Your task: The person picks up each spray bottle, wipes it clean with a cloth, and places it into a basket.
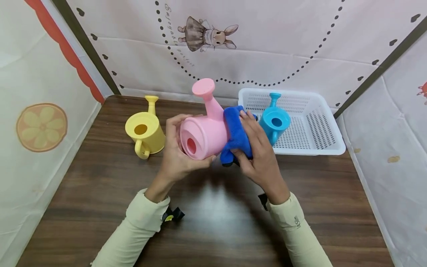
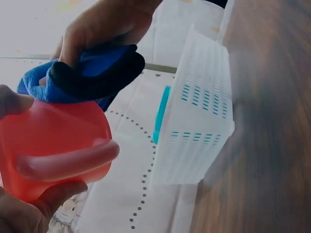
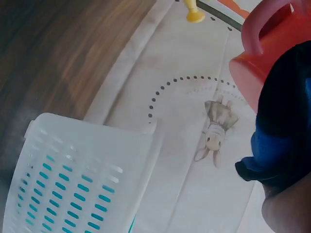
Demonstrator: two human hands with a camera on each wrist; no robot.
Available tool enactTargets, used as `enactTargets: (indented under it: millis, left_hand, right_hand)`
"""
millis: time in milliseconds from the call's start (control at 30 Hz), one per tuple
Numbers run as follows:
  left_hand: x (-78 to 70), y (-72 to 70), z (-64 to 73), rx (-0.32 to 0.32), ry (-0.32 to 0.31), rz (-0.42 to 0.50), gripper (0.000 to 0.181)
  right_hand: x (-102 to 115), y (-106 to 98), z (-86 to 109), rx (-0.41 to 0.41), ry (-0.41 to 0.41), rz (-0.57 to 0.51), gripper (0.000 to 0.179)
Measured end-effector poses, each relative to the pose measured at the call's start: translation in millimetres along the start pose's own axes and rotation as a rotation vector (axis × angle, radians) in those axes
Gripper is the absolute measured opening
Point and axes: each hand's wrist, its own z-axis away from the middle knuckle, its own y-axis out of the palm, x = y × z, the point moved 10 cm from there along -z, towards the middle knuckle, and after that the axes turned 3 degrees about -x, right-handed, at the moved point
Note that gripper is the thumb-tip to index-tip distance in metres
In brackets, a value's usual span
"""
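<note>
A pink watering can [image 1: 213,133] is held up over the table, tilted, its rose pointing away at the top. My left hand [image 1: 176,148] grips its body from the left, thumb below and fingers around the far side. My right hand [image 1: 258,148] holds a blue cloth [image 1: 238,129] with black edging against the can's right side, its base end. In the left wrist view the can [image 2: 58,141] shows its handle facing the camera, with the cloth [image 2: 92,73] pressed on it. The right wrist view shows the cloth [image 3: 284,131] covering part of the can.
On the dark wooden table [image 1: 110,178] a yellow watering can [image 1: 151,135] stands at the left. A white plastic basket [image 1: 320,133] sits at the back right, holding a blue watering can [image 1: 275,120]. Printed fabric walls [image 1: 283,33] enclose the table at the back and sides.
</note>
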Motion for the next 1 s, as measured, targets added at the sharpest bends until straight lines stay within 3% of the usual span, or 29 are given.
enactTargets:
  millis: [133, 233, 367, 467, 600, 667, 733, 800, 867, 933, 1000]
  left_hand:
    - [10.9, 8.2, -1.5, 0.039, -0.051, -0.033, 0.108]
    - [14.0, 12.8, -4.4, 0.063, -0.040, -0.045, 0.109]
    - [10.8, 8.8, -7.3, 0.046, -0.007, -0.022, 0.122]
    - [9.5, 7.0, -5.7, 0.046, -0.022, -0.009, 0.127]
    - [11.1, 16.5, -2.7, 0.121, -0.051, -0.017, 0.118]
    - [10.6, 21.1, -1.7, 0.155, -0.044, -0.025, 0.112]
    - [8.6, 21.6, -0.6, 0.159, -0.023, -0.035, 0.109]
    - [5.7, 17.7, 1.0, 0.125, 0.000, -0.035, 0.108]
    - [3.7, 13.7, 2.9, 0.089, 0.015, -0.015, 0.109]
    - [2.8, 11.0, 5.5, 0.069, 0.022, 0.026, 0.110]
    - [1.9, 9.6, 5.7, 0.070, 0.023, 0.088, 0.111]
  right_hand:
    - [7.1, 11.7, 2.8, 0.060, -0.057, 0.013, 0.078]
    - [12.3, 18.6, 2.2, 0.094, -0.097, 0.030, 0.076]
    - [-3.8, 12.1, 0.3, 0.050, 0.000, 0.033, 0.072]
    - [-13.4, 4.4, 3.7, 0.016, 0.060, 0.032, 0.069]
    - [8.5, 4.6, 6.6, 0.036, -0.063, 0.033, 0.067]
    - [22.2, 7.2, 5.3, 0.051, -0.144, 0.035, 0.067]
    - [27.3, 8.3, 3.0, 0.046, -0.171, 0.044, 0.065]
    - [21.9, 4.3, 1.6, 0.001, -0.134, 0.040, 0.060]
    - [9.0, -2.9, 2.6, -0.068, -0.035, -0.011, 0.055]
    - [-7.8, -9.9, 9.3, -0.144, 0.110, -0.125, 0.048]
    - [-23.4, -10.7, 15.6, -0.202, 0.262, -0.322, 0.046]
